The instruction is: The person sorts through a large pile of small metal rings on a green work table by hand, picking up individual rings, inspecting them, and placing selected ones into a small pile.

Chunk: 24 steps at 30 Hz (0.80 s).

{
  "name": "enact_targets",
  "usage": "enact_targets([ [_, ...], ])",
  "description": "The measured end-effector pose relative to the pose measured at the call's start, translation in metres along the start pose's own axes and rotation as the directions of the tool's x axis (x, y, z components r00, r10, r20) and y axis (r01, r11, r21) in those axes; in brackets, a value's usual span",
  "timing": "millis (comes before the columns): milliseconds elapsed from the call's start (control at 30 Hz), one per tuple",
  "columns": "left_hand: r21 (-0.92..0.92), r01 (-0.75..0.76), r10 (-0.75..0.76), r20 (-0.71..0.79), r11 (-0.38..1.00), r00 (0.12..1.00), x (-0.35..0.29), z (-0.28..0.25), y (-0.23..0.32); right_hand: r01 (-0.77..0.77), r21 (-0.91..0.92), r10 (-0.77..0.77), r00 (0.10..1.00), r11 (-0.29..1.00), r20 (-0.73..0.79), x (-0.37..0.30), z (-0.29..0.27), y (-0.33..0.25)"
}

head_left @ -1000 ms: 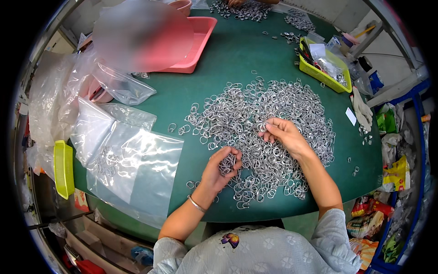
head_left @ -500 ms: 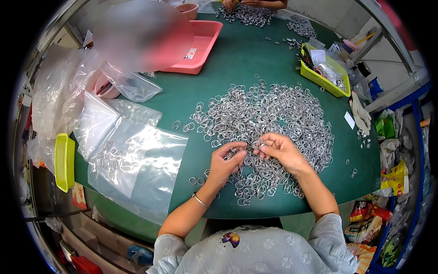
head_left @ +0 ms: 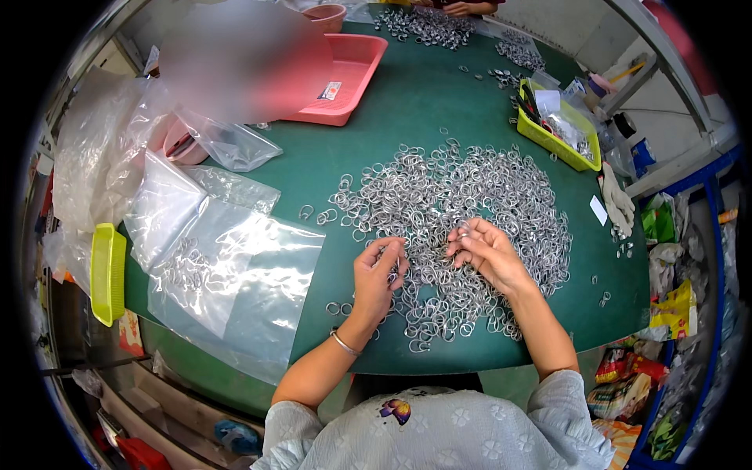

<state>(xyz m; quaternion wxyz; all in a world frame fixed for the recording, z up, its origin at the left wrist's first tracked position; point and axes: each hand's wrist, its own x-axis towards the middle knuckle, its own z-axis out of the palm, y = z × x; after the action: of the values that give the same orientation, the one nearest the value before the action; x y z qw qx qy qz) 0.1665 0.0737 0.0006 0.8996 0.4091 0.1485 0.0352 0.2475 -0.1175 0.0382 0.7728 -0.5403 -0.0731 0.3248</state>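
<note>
Bare hands hang over a loose pile of grey metal rings (head_left: pixel 501 188) on the green table (head_left: pixel 423 110). The left hand (head_left: pixel 378 274), with a silver bangle (head_left: pixel 343 342) on its wrist, has its fingers curled toward the thumb at the pile's near left edge; whether the curl holds anything cannot be told. The right hand (head_left: pixel 492 254), apart from the left, pinches a single ring (head_left: pixel 462 229) between thumb and fingers above the pile.

From the left, a yellow-green basket (head_left: pixel 108 274) stands by the table's edge. Next come clear plastic bags (head_left: pixel 274 258), then a pink tray (head_left: pixel 359 70) farther back, partly blurred. Stray rings (head_left: pixel 306 211) lie between bags and pile. At the far side, a co-worker's hand (head_left: pixel 458 9) is near another heap of small metal pieces (head_left: pixel 439 30). Toward the right are a lime basket (head_left: pixel 556 137) of mixed small items, a white card (head_left: pixel 598 209) beside a pale glove (head_left: pixel 617 200), and, beyond the table, colourful packets (head_left: pixel 677 309).
</note>
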Motion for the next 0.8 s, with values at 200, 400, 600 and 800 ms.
enact_targets([
  [200, -0.166, 0.026, -0.030, -0.024, 0.986, 0.999, 0.001, -0.002, 0.004, 0.073, -0.774, -0.182, 0.982, 0.629, -0.055, 0.012, 0.002, 0.007],
  [400, -0.203, -0.050, 0.029, -0.104, 0.978, 0.994, 0.001, -0.005, 0.003, 0.158, -0.967, -0.292, 0.933, -0.201, 0.213, 0.029, 0.032, 0.008],
  [600, -0.226, -0.117, 0.080, -0.168, 0.967, 0.983, 0.004, -0.008, 0.004, 0.286, -0.943, -0.356, 0.875, -0.167, 0.328, 0.084, 0.044, 0.017],
  [800, -0.241, -0.166, 0.122, -0.189, 0.956, 0.974, 0.005, -0.012, 0.006, 0.359, -0.920, -0.273, 0.879, -0.161, 0.391, 0.085, 0.039, 0.027],
])
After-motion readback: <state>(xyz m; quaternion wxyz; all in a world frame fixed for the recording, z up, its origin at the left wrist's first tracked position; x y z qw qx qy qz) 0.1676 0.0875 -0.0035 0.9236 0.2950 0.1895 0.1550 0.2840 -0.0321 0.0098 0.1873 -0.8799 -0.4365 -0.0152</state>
